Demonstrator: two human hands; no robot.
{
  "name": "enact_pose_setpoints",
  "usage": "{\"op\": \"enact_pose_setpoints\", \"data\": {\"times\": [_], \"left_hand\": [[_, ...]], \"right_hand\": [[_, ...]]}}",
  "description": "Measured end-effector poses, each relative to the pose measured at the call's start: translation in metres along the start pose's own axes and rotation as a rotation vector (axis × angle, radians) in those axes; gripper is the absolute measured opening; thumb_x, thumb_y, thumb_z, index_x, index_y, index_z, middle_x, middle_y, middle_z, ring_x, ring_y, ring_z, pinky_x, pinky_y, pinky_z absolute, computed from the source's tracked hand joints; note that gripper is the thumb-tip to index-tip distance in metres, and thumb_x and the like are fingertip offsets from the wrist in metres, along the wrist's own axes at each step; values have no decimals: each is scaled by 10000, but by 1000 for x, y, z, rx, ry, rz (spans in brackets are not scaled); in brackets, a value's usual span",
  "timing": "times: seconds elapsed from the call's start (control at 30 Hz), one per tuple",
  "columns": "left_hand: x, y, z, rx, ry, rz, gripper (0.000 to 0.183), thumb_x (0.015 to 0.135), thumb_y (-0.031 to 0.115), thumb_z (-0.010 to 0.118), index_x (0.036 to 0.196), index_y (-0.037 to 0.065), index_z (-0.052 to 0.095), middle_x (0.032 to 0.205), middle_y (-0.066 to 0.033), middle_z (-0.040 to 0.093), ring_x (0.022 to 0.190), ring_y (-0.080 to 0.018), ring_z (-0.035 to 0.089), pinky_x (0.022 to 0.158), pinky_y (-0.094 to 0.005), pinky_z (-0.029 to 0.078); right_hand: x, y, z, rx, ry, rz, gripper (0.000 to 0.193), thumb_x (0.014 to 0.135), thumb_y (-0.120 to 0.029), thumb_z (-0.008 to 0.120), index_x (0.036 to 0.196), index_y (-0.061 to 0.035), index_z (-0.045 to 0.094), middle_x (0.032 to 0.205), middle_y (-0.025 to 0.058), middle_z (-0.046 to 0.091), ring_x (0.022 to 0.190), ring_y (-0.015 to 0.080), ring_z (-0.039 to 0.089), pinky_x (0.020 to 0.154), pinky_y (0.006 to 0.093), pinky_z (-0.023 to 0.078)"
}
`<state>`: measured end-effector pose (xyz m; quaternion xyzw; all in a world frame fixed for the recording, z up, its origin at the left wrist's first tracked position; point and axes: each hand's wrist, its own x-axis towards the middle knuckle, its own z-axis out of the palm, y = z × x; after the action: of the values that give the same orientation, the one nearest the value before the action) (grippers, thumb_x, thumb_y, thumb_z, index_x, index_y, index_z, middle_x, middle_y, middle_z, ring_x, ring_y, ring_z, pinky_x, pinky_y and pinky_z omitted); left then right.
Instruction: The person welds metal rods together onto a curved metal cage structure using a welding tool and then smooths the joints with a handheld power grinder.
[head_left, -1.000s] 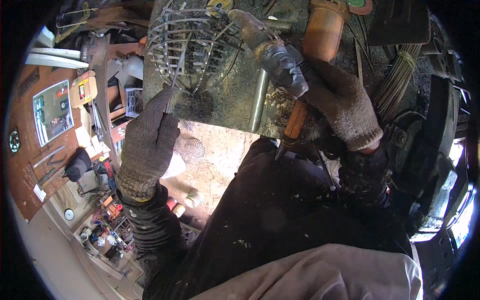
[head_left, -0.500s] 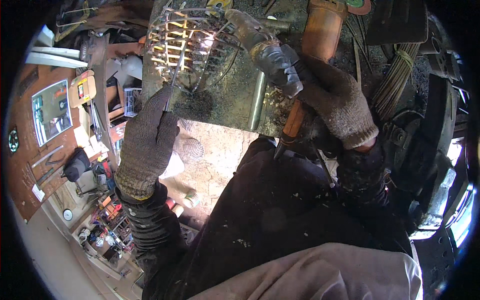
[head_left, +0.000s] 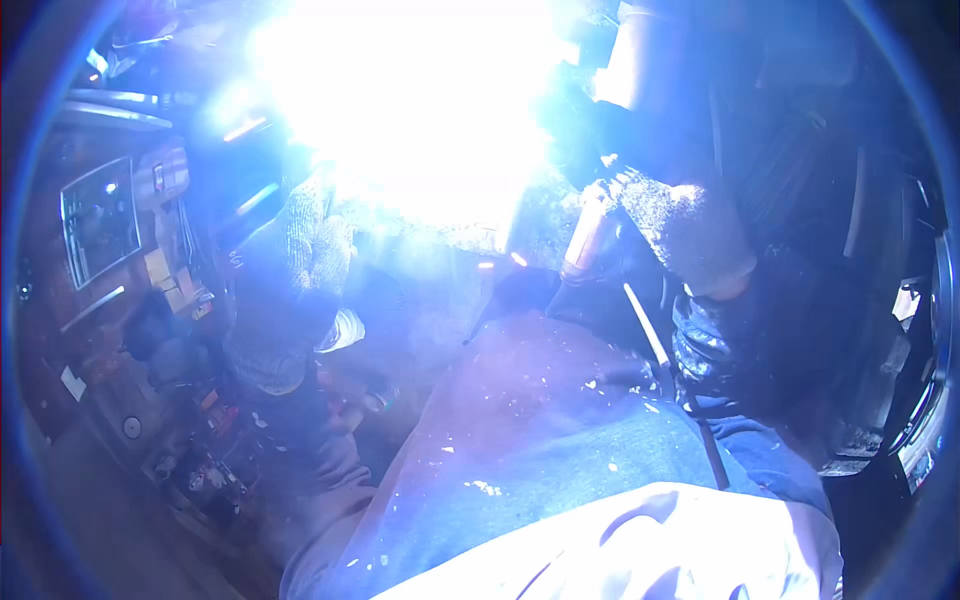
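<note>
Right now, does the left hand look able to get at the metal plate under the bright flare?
Probably yes: the gloved left hand reaches up to the flare's lower edge with nothing between, though glare hides the plate and any contact.

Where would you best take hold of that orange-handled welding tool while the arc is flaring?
Probably by the orange handle, coming from below and the right, as the gloved right hand does now. The handle sticks out toward the person, away from the white glare at its working end, which hides the tip entirely. The gloved left hand sits left of the flare.
</note>
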<state>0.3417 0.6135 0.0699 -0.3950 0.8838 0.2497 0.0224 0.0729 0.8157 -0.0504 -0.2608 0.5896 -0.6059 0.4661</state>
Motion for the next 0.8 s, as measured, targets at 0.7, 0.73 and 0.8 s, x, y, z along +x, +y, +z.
{"op": "enact_pose_setpoints", "data": {"times": [0.7, 0.73, 0.8], "left_hand": [[-1, -21, 2, 74, 12, 147, 397, 963, 61, 616, 1356, 17, 577, 1158, -127, 680, 904, -222, 694, 780, -338, 568], [4, -21, 2, 71, 9, 164, 403, 966, 62, 613, 1364, 17, 573, 1168, -127, 678, 907, -221, 693, 785, -338, 568], [11, -33, 8, 68, 8, 219, 413, 971, 64, 608, 1379, 18, 564, 1187, -127, 674, 914, -221, 693, 796, -336, 567]], "right_hand": [[7, -3, 4, -24, -4, 50, 551, 972, -413, 629, 1393, -62, 568, 1193, 216, 682, 1093, 286, 675, 923, 443, 512], [9, -5, 3, -32, -2, 60, 555, 971, -419, 630, 1393, -64, 568, 1191, 217, 682, 1093, 288, 675, 923, 446, 511], [7, -6, 1, -66, 20, 72, 561, 970, -431, 631, 1392, -68, 568, 1189, 221, 682, 1092, 291, 675, 922, 452, 509]]}}
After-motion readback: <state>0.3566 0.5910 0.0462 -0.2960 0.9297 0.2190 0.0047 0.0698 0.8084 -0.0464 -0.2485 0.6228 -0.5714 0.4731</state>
